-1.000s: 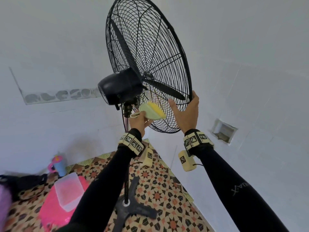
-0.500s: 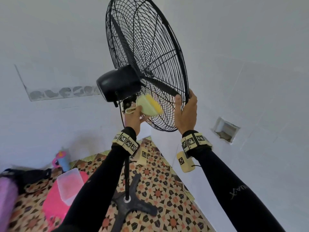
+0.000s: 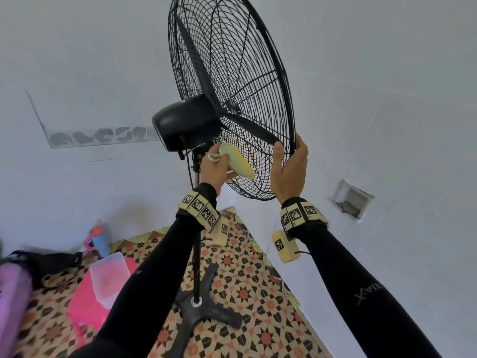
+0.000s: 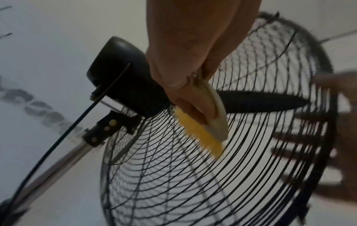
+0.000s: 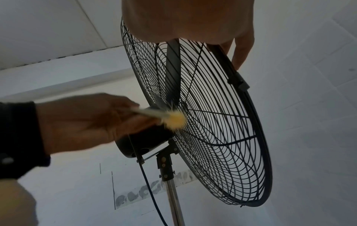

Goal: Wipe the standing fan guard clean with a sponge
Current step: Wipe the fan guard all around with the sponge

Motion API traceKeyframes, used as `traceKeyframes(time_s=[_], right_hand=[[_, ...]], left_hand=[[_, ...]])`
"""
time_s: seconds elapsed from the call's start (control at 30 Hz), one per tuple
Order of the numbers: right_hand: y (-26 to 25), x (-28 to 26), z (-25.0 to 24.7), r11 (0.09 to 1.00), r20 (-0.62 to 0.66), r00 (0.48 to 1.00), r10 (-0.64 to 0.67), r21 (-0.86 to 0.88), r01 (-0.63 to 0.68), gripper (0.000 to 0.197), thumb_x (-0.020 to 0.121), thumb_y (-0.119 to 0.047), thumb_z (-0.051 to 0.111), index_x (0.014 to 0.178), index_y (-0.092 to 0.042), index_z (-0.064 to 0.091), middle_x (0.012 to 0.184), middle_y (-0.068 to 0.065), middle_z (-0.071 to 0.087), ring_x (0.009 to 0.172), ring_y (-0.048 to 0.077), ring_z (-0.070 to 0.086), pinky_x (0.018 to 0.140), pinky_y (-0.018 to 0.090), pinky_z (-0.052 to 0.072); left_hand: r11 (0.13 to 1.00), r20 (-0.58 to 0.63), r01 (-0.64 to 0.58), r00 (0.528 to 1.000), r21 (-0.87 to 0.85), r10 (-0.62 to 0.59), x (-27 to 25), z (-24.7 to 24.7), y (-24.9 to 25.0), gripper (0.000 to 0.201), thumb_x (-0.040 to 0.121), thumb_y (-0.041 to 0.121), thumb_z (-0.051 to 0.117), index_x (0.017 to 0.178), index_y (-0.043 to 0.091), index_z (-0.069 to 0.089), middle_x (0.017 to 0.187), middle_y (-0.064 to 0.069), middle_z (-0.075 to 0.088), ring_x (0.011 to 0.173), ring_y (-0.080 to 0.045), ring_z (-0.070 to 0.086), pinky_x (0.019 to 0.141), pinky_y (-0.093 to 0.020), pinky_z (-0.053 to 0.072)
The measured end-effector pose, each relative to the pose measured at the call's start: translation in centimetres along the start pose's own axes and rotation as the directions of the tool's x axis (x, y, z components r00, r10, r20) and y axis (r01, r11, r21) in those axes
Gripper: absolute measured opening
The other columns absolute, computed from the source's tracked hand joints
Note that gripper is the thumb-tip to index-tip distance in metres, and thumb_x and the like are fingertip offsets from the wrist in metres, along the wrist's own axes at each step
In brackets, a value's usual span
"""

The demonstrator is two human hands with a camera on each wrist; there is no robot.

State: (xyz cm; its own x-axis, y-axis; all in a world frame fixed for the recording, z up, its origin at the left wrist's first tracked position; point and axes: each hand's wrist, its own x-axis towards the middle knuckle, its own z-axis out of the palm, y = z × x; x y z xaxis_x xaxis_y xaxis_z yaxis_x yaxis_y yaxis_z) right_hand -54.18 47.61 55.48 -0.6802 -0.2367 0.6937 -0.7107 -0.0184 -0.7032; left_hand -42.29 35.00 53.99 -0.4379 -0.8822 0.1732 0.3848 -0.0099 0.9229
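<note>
Down on my far left, on the patterned floor (image 3: 232, 285), sits a pink tub (image 3: 85, 303) with a clear lid (image 3: 109, 277) resting on it, and a blue bottle (image 3: 101, 240) stands by the wall behind. Next comes my left hand (image 3: 215, 169), fingers and thumb pinching the sponge (image 3: 238, 162); its yellow face lies against the rear wires of the fan guard (image 3: 232, 81), just beside the black motor housing (image 3: 184, 122) and above the steel pole (image 3: 196, 254). The sponge is blurred in the wrist views, so I would only say it seems to touch the wires. Further right, my right hand (image 3: 290, 169) is wrapped round the guard's lower rim, thumb on the near side, fingers over the far side. A small recess (image 3: 352, 198) is set in the wall on the right.
</note>
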Motion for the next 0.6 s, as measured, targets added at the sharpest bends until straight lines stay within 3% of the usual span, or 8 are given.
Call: traceKeyframes(time_s=[0.13,0.23,0.3,0.4,0.5,0.6], right_hand=[[0.0,0.1,0.0,1.000,-0.011,1.000,0.007,0.016,-0.007,0.075,0.097,-0.067,0.039,0.150,-0.014,0.039,0.145,0.002,0.051,0.132,0.020,0.050,0.099,0.035,0.047],[-0.5,-0.3,0.1,1.000,-0.005,1.000,0.001,0.010,-0.001,0.075,0.097,-0.067,0.040,0.151,-0.014,0.038,0.146,0.002,0.051,0.133,0.020,0.049,0.097,0.031,0.042],[-0.8,-0.5,0.1,1.000,0.002,1.000,0.004,0.015,-0.004,0.077,0.097,-0.067,0.039,0.151,-0.013,0.038,0.147,0.003,0.050,0.133,0.020,0.049,0.097,0.029,0.041],[-0.4,-0.3,-0.3,1.000,0.009,1.000,0.010,0.020,-0.010,0.077,0.096,-0.067,0.040,0.151,-0.013,0.037,0.147,0.004,0.050,0.133,0.021,0.049,0.098,0.029,0.041],[-0.2,-0.1,-0.5,1.000,0.020,1.000,0.007,0.027,-0.008,0.077,0.097,-0.066,0.041,0.151,-0.012,0.037,0.147,0.004,0.050,0.133,0.020,0.049,0.099,0.029,0.041],[-0.5,-0.6,-0.5,0.999,0.046,0.999,-0.023,0.025,0.022,0.076,0.097,-0.064,0.043,0.151,-0.011,0.037,0.147,0.004,0.050,0.133,0.020,0.049,0.097,0.026,0.040]], left_hand=[[0.988,-0.033,0.009,0.999,-0.152,-0.014,0.1,-0.7,2.2,0.036,0.102,0.005,0.051,0.135,0.019,0.056,0.129,-0.017,0.061,0.105,-0.032,0.068,0.064,-0.030,0.062],[0.996,-0.066,0.085,0.994,-0.034,-0.087,-0.3,-0.6,0.6,0.043,0.103,0.003,0.049,0.145,0.014,0.050,0.137,-0.021,0.057,0.115,-0.040,0.065,0.059,-0.028,0.061],[0.996,-0.060,0.092,0.994,-0.018,-0.093,-0.8,0.1,0.4,0.048,0.104,0.003,0.049,0.150,0.013,0.045,0.139,-0.021,0.056,0.113,-0.040,0.065,0.058,-0.027,0.062],[0.984,-0.033,0.027,0.999,-0.175,-0.033,-1.1,0.1,2.0,0.047,0.103,0.004,0.051,0.148,0.016,0.049,0.134,-0.016,0.058,0.105,-0.031,0.068,0.067,-0.031,0.063],[0.933,0.004,0.006,1.000,-0.359,-0.005,-1.1,-1.1,3.1,0.040,0.103,0.005,0.053,0.139,0.020,0.056,0.137,-0.015,0.058,0.114,-0.032,0.066,0.078,-0.038,0.063],[0.956,-0.062,0.007,0.998,-0.295,-0.027,-1.7,-1.9,1.6,0.039,0.101,0.005,0.054,0.138,0.020,0.057,0.135,-0.015,0.059,0.110,-0.032,0.067,0.074,-0.035,0.063]])
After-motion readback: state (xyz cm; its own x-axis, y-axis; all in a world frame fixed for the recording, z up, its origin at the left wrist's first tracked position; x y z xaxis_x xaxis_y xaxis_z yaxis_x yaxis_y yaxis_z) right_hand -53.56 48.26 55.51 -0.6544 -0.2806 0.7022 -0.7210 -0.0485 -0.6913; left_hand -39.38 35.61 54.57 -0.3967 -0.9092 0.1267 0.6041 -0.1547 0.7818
